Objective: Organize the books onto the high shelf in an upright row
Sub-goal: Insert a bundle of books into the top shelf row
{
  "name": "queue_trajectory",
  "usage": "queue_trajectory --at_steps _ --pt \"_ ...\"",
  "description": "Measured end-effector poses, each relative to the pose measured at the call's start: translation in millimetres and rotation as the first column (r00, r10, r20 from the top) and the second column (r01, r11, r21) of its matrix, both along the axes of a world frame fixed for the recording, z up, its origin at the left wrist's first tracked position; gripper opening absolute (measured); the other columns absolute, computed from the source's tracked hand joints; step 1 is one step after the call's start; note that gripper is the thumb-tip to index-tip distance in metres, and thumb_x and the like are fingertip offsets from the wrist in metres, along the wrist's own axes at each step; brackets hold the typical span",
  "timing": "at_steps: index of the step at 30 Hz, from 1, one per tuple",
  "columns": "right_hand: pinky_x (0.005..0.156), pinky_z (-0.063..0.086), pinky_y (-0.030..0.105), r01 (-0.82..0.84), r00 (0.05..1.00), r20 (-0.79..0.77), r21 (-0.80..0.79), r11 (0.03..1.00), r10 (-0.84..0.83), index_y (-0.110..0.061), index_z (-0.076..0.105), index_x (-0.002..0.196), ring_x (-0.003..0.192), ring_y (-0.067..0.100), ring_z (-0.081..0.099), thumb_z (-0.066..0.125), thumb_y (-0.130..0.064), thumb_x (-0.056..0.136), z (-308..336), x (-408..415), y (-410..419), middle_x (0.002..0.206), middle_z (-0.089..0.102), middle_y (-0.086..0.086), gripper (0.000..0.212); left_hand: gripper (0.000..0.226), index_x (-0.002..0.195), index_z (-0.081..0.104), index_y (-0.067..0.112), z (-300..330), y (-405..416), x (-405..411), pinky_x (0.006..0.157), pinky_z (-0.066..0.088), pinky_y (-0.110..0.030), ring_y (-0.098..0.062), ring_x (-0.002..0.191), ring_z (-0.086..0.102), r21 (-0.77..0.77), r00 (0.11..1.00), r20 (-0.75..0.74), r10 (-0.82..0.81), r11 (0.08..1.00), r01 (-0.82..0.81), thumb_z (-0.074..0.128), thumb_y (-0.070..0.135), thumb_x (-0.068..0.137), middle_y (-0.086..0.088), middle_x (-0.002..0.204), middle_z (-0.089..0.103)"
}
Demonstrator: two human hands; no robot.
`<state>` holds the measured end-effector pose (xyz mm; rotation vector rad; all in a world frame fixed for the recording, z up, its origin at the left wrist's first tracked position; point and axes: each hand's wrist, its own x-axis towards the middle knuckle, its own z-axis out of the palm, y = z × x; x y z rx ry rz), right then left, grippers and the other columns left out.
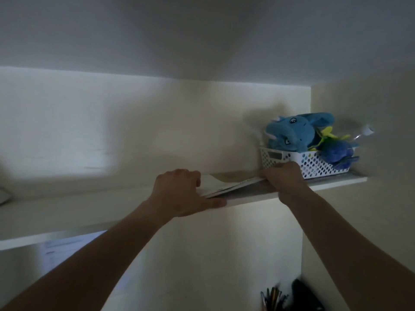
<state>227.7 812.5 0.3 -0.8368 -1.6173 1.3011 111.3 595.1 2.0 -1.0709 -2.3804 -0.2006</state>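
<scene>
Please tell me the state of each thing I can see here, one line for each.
book: flat on shelf, right end lifted, not upright
left hand: grips book's left end
right hand: grips book's right end
shelf: holds book and basket
basket: upright, filled with plush toys

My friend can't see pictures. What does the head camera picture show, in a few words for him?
Two hands reach up to a high white shelf and hold a thin pale book lying nearly flat on it, the left hand at its left end and the right hand at its right. Beside the right hand sits a white basket of blue plush toys.
</scene>
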Motion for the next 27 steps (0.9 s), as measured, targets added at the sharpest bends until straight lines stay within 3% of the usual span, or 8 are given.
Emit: queue_trajectory --at_steps 3,6,11,14,16,19,23,27 --pt "0.081 0.063 0.044 -0.187 0.937 -0.3 -0.005 0.982 0.177 -0.001 0.054 0.114 0.091 0.028 0.071 0.092 -0.025 0.049 29 -31 -37 0.102 0.067 0.016 0.079 0.06 0.133 0.049 0.034 5 -15 -6 0.083 0.052 -0.036 -0.031 0.101 0.068 -0.022 0.988 -0.154 0.018 1.0 -0.022 0.047 0.076 0.09 -0.005 0.111 0.07" --pt "0.08 0.063 0.038 -0.487 0.747 -0.471 0.092 0.868 0.469 0.0 0.05 0.124 0.087 0.028 0.074 0.086 -0.016 0.079 67 -57 -95 0.107 0.067 0.019 0.06 0.039 0.14 0.041 0.03 11 -49 -25 0.073 0.051 -0.038 -0.038 0.088 0.067 0.139 0.983 -0.181 0.016 0.99 0.009 0.047 0.042 0.103 -0.013 0.103 0.071" --pt "0.085 0.062 0.038 -0.765 0.608 0.003 0.271 0.584 0.794 -0.032 0.052 0.131 0.098 0.015 0.072 0.085 -0.054 0.073 59 -104 -209 0.12 0.068 -0.002 0.069 0.021 0.121 0.057 0.018 15 -139 -45 0.066 0.056 -0.04 -0.038 0.075 0.069 0.604 0.993 -0.112 0.039 0.796 0.037 0.052 0.029 0.104 -0.01 0.091 0.074" --pt "0.099 0.055 0.042 -0.818 0.502 0.036 0.346 0.46 0.864 -0.042 0.044 0.14 0.117 0.012 0.062 0.085 -0.065 0.064 41 -137 -275 0.132 0.059 -0.012 0.089 0.015 0.111 0.059 0.016 -1 -196 -55 0.053 0.048 -0.031 -0.031 0.067 0.069 0.736 0.984 -0.13 0.12 0.676 0.014 0.057 0.028 0.102 -0.006 0.083 0.074" --pt "0.095 0.054 0.032 -0.85 0.431 0.05 0.357 0.387 0.901 -0.045 0.046 0.133 0.113 0.004 0.061 0.086 -0.061 0.065 38 -154 -316 0.123 0.06 -0.023 0.081 0.009 0.108 0.057 0.017 -12 -231 -63 0.048 0.047 -0.031 -0.027 0.062 0.068 0.778 0.978 -0.121 0.168 0.628 -0.012 0.059 0.024 0.102 -0.001 0.076 0.071" --pt "0.086 0.049 0.017 -0.855 0.378 0.052 0.401 0.327 0.924 -0.05 0.05 0.118 0.101 -0.011 0.059 0.086 -0.046 0.074 34 -176 -370 0.105 0.058 -0.036 0.057 0.014 0.108 0.051 0.025 -16 -275 -76 0.055 0.055 -0.031 -0.025 0.067 0.07 0.767 0.967 -0.12 0.227 0.64 -0.055 0.059 0.025 0.097 0.001 0.078 0.07" --pt "0.101 0.054 0.045 -0.907 0.278 -0.044 0.316 0.277 0.96 -0.042 0.054 0.131 0.108 0.011 0.069 0.084 -0.039 0.077 30 -206 -421 0.117 0.071 -0.014 0.062 0.036 0.111 0.064 0.011 -10 -331 -95 0.076 0.055 -0.042 -0.032 0.093 0.062 0.56 0.881 -0.313 0.356 0.818 -0.132 0.07 0.035 0.084 -0.011 0.1 0.065" --pt "0.098 0.057 0.045 -0.886 0.322 -0.01 0.348 0.305 0.947 -0.037 0.063 0.124 0.099 0.016 0.074 0.077 -0.037 0.087 25 -225 -447 0.108 0.076 0.001 0.04 0.075 0.144 0.054 0.015 -10 -385 -96 0.114 0.036 -0.046 -0.031 0.135 0.042 0.358 0.858 -0.4 0.322 0.917 -0.177 0.052 0.068 0.093 -0.013 0.146 0.048"
